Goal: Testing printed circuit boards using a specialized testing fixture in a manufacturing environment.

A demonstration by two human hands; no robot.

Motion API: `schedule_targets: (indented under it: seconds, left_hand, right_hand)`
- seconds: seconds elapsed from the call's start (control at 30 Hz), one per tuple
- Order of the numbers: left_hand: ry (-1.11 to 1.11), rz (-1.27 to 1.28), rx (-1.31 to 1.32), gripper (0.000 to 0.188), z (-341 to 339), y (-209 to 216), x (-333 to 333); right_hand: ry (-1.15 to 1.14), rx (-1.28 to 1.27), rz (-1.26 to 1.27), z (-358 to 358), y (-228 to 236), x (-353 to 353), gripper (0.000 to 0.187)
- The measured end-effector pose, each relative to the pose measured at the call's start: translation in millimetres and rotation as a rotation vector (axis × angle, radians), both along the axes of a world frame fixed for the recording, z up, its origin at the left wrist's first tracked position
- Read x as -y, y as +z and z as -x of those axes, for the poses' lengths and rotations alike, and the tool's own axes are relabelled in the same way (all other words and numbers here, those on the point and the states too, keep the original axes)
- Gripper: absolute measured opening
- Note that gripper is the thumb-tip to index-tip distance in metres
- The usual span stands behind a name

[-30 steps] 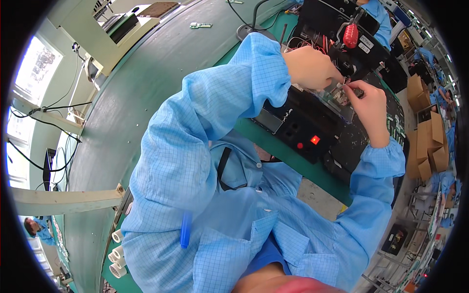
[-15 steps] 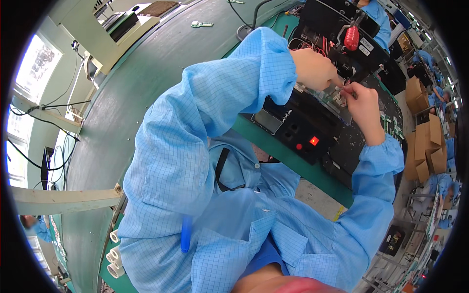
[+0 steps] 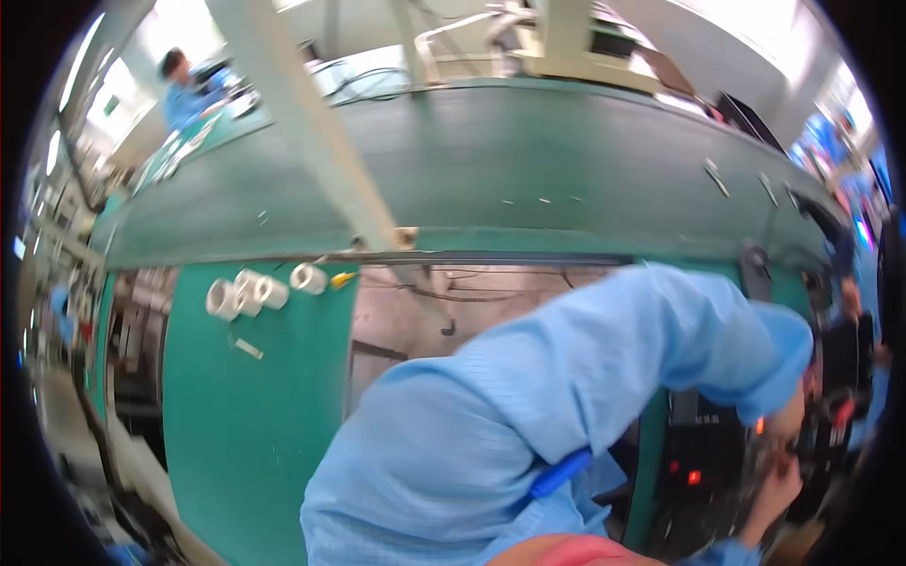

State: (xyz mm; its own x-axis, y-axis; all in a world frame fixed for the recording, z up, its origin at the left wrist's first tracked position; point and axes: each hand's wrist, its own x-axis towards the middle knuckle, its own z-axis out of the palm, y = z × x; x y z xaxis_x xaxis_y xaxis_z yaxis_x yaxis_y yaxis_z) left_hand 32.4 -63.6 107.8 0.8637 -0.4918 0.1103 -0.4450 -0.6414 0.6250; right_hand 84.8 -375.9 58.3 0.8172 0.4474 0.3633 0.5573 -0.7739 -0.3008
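My left hand (image 3: pixel 787 417) is over a black test fixture at the far right, below the cuff of my blue checked sleeve. My right hand (image 3: pixel 778 491) comes up from below, and its fingertips meet those of my left hand. Both hands look closed in a pinch, though blur and small size hide what is between the fingers. Beside them, the black control box (image 3: pixel 700 443) carries a glowing red switch (image 3: pixel 695 477) and a round red button (image 3: pixel 674 466). The red handle (image 3: pixel 843 412) of a clamp stands just beyond my hands.
A long green conveyor belt (image 3: pixel 491 160) runs across the back, with small boards (image 3: pixel 717 177) on it. White tube-shaped rolls (image 3: pixel 271 291) and a small pale strip (image 3: pixel 249 349) lie on the green table (image 3: pixel 255 415) at left. A slanted post (image 3: pixel 326 141) crosses the belt. Other people work farther off.
My view has swung left, so the fixture and both hands now sit at the far right edge, blurred. My hands stay together at the fixture.
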Motion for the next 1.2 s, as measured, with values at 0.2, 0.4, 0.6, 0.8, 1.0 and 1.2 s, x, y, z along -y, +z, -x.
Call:
schedule_targets:
  seconds: [0.2,0.4,0.6,0.8,1.0,1.2]
  left_hand:
    - [0.099,-0.257,0.262,0.018,-40,-57,12]
    - [0.062,-0.136,0.271,0.018,-25,-52,9]
    - [0.076,-0.03,0.227,0.018,-14,-62,-6]
    - [0.081,0.094,0.193,0.017,-7,-67,-17]
    - [0.08,0.229,0.171,0.017,-5,-69,-29]
    - [0.088,0.349,0.155,0.017,-2,-65,-46]
  right_hand:
    - [0.115,0.224,0.18,21,22,-84,0.029]
    - [0.026,0.257,0.216,31,34,-57,0.024]
    - [-0.026,0.195,0.165,40,37,-66,0.022]
    - [0.033,0.254,0.153,33,27,-62,0.022]
    - [-0.022,0.25,0.2,39,34,-66,0.02]
    - [-0.026,0.274,0.194,29,23,-60,0.024]
